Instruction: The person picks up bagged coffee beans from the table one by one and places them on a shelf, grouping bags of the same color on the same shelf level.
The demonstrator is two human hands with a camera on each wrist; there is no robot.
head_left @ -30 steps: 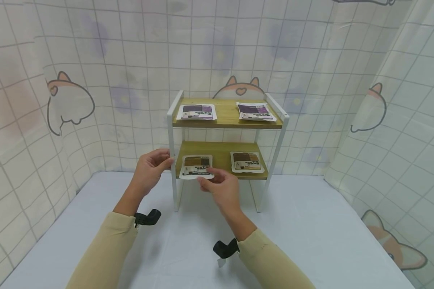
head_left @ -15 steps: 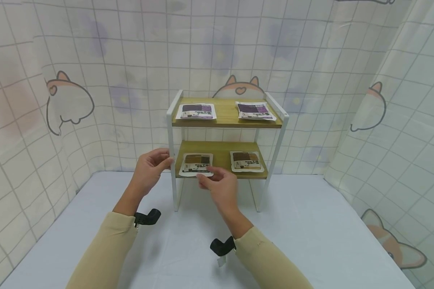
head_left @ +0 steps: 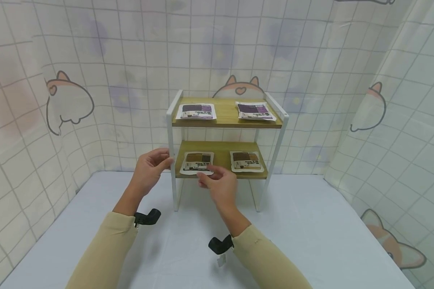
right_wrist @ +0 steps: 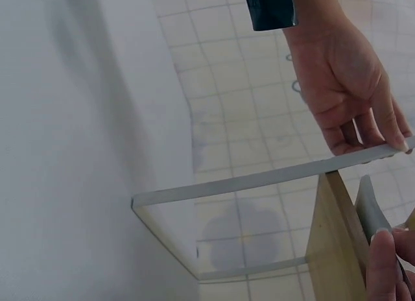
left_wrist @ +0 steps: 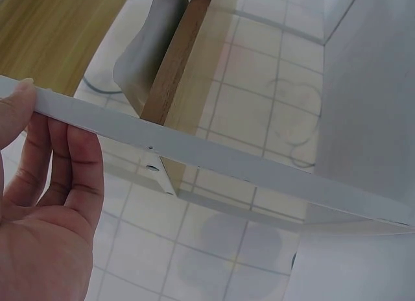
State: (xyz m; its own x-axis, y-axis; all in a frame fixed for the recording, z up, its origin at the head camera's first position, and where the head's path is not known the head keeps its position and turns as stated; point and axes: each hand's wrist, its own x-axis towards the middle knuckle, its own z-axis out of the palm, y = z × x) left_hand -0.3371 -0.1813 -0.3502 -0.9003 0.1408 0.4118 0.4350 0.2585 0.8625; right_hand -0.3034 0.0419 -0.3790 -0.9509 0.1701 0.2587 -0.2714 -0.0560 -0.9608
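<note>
A two-tier rack with white metal legs and wooden shelves [head_left: 222, 146] stands on the table. My left hand [head_left: 150, 170] grips its front left leg [left_wrist: 214, 163], thumb on one side and fingers curled behind. On the left of the lower shelf lies a flat white-edged pouch [head_left: 195, 160] with a brown and black label. Its near right corner is pinched between thumb and fingers of my right hand [head_left: 221, 185]. In the right wrist view, the pouch [right_wrist: 369, 207] shows edge-on beside the shelf board, its far end slightly raised.
A similar brown-labelled pouch [head_left: 246, 161] lies on the right of the lower shelf. Purple-labelled pouches sit above, one at left [head_left: 196, 111] and a stack at right [head_left: 256, 111]. Behind the rack hangs a checked curtain [head_left: 137, 80]; a white cloth covers the table [head_left: 304, 224].
The left brown-labelled pouch has slid back from the lower shelf's front edge, farther onto the board. My right hand has moved slightly forward and left with it. My left hand stays on the leg.
</note>
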